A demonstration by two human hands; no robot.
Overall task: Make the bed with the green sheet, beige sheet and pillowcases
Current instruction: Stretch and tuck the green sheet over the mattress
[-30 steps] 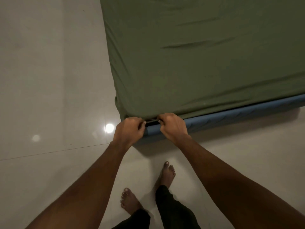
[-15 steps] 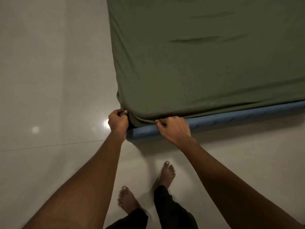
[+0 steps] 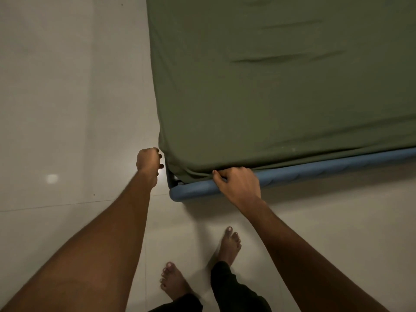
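1. Floor (image 3: 67, 109): pale glossy tile, left of the bed. One bright light reflection near the left wrist. Nothing lying on it in view.
2. Left hand (image 3: 148, 161): just beside the bed corner, on its left side. Fingers curled into a loose fist. Knuckles touch or nearly touch the cloth; cannot tell whether any fabric is pinched inside.
3. Green sheet (image 3: 281, 97): spread over the mattress top, wrapping the near-left corner. Hem gathered in folds at the corner's lower edge. A few shallow creases run across the upper right part.
4. Right hand (image 3: 238, 183): on the near edge, just right of the corner. Fingers together and bent, thumb and forefinger clamped on the sheet's hem where it meets the blue frame rail (image 3: 315, 170).
5. Step in hand, as judged: seating the corner and tucking the hem under the mattress.
6. To do it well: draw the hem down and under with the right hand, while the left pulls the side flap taut round the corner. Pull evenly, so the corner does not ride up. Then smooth the creases toward the far side.
7. Bare feet (image 3: 229, 242) stand close to the rail; mind the toes when stepping along.
8. Beige sheet and pillowcases: not in view.
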